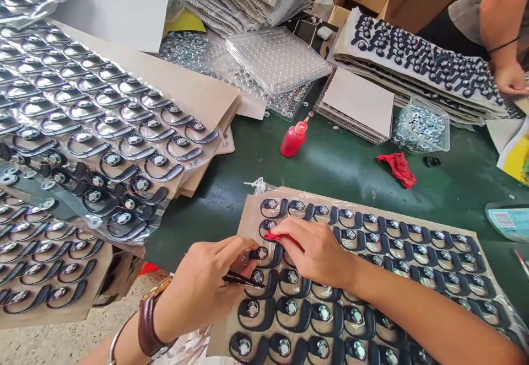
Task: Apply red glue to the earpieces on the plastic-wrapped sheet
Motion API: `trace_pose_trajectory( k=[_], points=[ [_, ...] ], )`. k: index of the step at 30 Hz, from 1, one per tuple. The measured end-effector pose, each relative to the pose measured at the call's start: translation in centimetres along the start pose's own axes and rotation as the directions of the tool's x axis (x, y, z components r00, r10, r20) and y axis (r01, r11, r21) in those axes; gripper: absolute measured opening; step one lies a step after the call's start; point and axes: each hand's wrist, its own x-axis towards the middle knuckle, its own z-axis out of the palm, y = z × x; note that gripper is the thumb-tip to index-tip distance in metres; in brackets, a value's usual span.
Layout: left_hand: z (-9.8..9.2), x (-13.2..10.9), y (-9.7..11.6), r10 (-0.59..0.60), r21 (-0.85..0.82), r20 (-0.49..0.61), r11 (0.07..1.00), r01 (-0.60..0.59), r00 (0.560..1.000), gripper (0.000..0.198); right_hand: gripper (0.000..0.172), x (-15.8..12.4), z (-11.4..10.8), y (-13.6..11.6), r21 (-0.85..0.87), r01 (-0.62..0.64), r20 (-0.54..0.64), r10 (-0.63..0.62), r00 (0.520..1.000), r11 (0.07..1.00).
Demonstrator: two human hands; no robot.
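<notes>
My left hand (215,277), with a watch on its wrist, is closed. Its fingertips pinch the edge of a black curved ear-hook piece with a round speaker (259,253). Dark tweezers (246,280) are also tucked in that hand, pointing right. My right hand (316,246) is closed on a small red cloth (270,236), which it holds down at a neighbouring black piece in the second row. Under both hands lies a brown sheet (248,213) with rows of similar black pieces under clear film. My right hand and forearm cover some of the rows.
A red squeeze bottle (293,139) stands on the green table (343,164). Another red cloth (397,169) lies near a clear tub of metal discs (421,125). Stacked sheets of pieces (82,106) fill the left. Another person's hand (510,78) is at upper right.
</notes>
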Motion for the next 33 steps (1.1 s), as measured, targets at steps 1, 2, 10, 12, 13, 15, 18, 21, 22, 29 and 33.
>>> trace_pose_trajectory(
  k=[1, 2, 10, 12, 13, 15, 18, 21, 22, 29, 33],
  points=[
    [0.0, 0.0, -0.1, 0.001, -0.007, 0.01, 1.0, -0.001, 1.0, 0.038, 0.018, 0.0, -0.1, -0.1, 0.01, 0.003, -0.001, -0.003, 1.0, 1.0],
    [0.0, -0.1, -0.2, 0.007, -0.01, 0.011, 1.0, -0.007, 1.0, 0.039, 0.019, 0.0, -0.2, -0.1, 0.018, 0.014, -0.007, -0.014, 1.0, 1.0],
    [0.9, -0.8, -0.8, 0.164, 0.098, -0.072, 0.983, -0.157, 0.984, 0.036, 0.022, 0.7, -1.1, -1.0, -0.266, 0.218, 0.23, -0.158, 0.96, 0.939],
    [0.9, -0.9, -0.8, 0.191, 0.14, -0.103, 0.974, -0.176, 0.976, 0.032, 0.025, 1.3, -1.6, -1.2, -0.323, 0.308, 0.385, -0.173, 0.907, 0.895],
    [0.9, -0.8, -0.7, 0.198, 0.153, -0.111, 0.972, -0.18, 0.974, 0.03, 0.026, 1.7, -1.9, -1.3, -0.331, 0.351, 0.445, -0.183, 0.876, 0.876],
    [0.7, -0.7, -0.6, 0.213, 0.166, -0.126, 0.967, -0.191, 0.969, 0.027, 0.024, 2.2, -2.4, -1.3, -0.314, 0.414, 0.514, -0.214, 0.831, 0.855],
    [0.6, -0.5, -0.5, 0.242, 0.178, -0.141, 0.96, -0.216, 0.96, 0.027, 0.021, 2.5, -2.6, -0.7, -0.257, 0.447, 0.531, -0.261, 0.806, 0.857],
    [0.7, -0.5, -0.5, 0.254, 0.188, -0.137, 0.956, -0.227, 0.957, 0.026, 0.021, 2.1, -2.5, 0.0, -0.162, 0.4, 0.468, -0.287, 0.836, 0.902],
    [0.7, -0.5, -0.5, 0.258, 0.188, -0.138, 0.955, -0.231, 0.956, 0.026, 0.022, 2.0, -2.6, 0.1, -0.097, 0.349, 0.405, -0.283, 0.87, 0.932],
    [0.7, -0.7, -0.7, 0.286, 0.184, -0.146, 0.948, -0.258, 0.947, 0.024, 0.019, 1.4, -3.0, -1.4, 0.266, -0.163, 0.049, 0.155, 0.987, 0.95],
    [0.7, -0.8, -0.9, 0.291, 0.181, -0.146, 0.947, -0.264, 0.945, 0.028, 0.022, 1.5, -1.9, -2.0, 0.092, -0.115, 0.184, 0.097, 0.978, 0.989]
  ],
)
